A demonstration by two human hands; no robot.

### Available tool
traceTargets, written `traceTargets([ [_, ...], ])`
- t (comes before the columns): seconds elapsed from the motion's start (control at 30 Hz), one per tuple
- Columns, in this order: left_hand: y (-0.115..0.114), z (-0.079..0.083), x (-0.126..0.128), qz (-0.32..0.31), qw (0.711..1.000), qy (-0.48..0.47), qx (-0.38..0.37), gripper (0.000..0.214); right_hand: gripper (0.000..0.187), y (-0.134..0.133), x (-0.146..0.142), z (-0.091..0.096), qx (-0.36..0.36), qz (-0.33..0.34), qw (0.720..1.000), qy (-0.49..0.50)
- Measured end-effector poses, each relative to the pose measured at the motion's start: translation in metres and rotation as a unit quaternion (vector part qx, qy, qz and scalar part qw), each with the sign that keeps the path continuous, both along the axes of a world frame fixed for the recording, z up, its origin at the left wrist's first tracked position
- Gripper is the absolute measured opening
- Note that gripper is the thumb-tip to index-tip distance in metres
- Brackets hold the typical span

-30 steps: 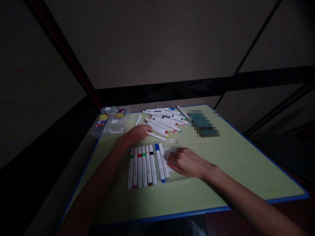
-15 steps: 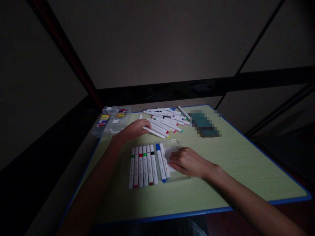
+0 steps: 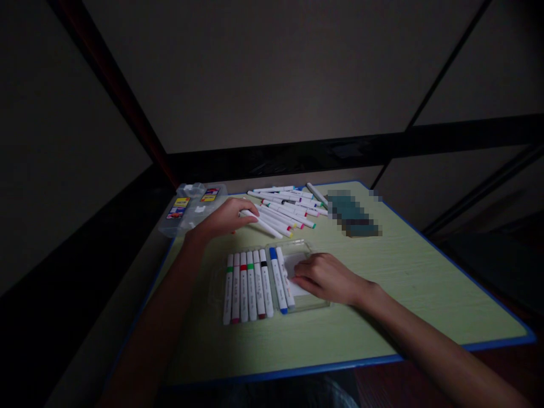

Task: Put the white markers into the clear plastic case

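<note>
My left hand (image 3: 227, 218) is closed around the near end of a white marker (image 3: 266, 225) at the left edge of a loose pile of markers (image 3: 287, 207). My right hand (image 3: 325, 277) rests flat, fingers curled, on a clear plastic tray (image 3: 312, 249) with a white insert. A blue marker (image 3: 276, 279) and another white one lie in the tray's left side. To the left of the tray, several markers (image 3: 246, 286) lie in a neat row with coloured bands.
A light green table with a blue edge (image 3: 340, 365) holds everything. A clear plastic case with stickers (image 3: 191, 212) sits at the far left corner. A blurred dark green block (image 3: 352, 215) lies at the far right. Dim walls and dark frame bars surround the table.
My left hand moved away from the row toward the far left of the pile and closed on a white marker. My right hand stayed on the tray.
</note>
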State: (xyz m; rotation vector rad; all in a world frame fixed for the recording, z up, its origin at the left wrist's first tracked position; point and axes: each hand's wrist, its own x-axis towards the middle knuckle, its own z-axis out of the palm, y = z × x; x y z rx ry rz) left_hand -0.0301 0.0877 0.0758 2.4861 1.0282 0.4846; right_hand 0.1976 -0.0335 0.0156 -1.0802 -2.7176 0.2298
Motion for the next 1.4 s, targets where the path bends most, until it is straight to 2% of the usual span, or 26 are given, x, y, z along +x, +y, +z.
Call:
traceTargets([
  [0.2, -0.002, 0.001, 0.003, 0.0, 0.998, -0.043, -0.037, 0.019, 0.023, 0.002, 0.0, -0.002, -0.067, -0.105, 0.989, 0.085],
  [0.4, -0.004, 0.0, 0.01, -0.02, 0.993, -0.096, -0.072, 0.018, 0.016, 0.004, 0.002, 0.003, -0.121, -0.182, 0.937, 0.271],
  [0.5, -0.004, 0.001, 0.01, -0.016, 0.99, -0.123, -0.064, 0.017, 0.016, 0.006, 0.003, 0.005, -0.159, -0.186, 0.895, 0.374],
  [0.6, -0.005, 0.004, 0.008, 0.0, 0.987, -0.149, -0.054, 0.016, 0.023, 0.012, 0.003, 0.009, -0.221, -0.175, 0.835, 0.472],
  [0.73, -0.008, 0.006, 0.01, 0.002, 0.983, -0.181, -0.041, 0.018, 0.03, 0.017, 0.001, 0.016, -0.345, -0.147, 0.753, 0.541],
  [0.8, -0.011, 0.007, 0.014, 0.008, 0.981, -0.189, -0.036, 0.019, 0.032, 0.019, 0.0, 0.019, -0.38, -0.137, 0.717, 0.569],
  [0.87, -0.014, 0.008, 0.018, 0.016, 0.98, -0.194, -0.03, 0.019, 0.031, 0.021, 0.0, 0.02, -0.384, -0.135, 0.688, 0.601],
  [1.07, -0.023, 0.009, 0.031, -0.008, 0.984, -0.179, -0.011, 0.015, 0.024, 0.026, 0.002, 0.009, -0.338, -0.169, 0.631, 0.678],
  [1.2, -0.025, 0.006, 0.035, -0.009, 0.988, -0.156, -0.016, 0.013, 0.021, 0.026, 0.005, 0.003, -0.32, -0.186, 0.617, 0.695],
  [1.4, -0.022, -0.001, 0.033, 0.016, 0.985, -0.151, -0.082, 0.019, 0.022, 0.025, 0.009, 0.005, -0.28, -0.207, 0.611, 0.711],
])
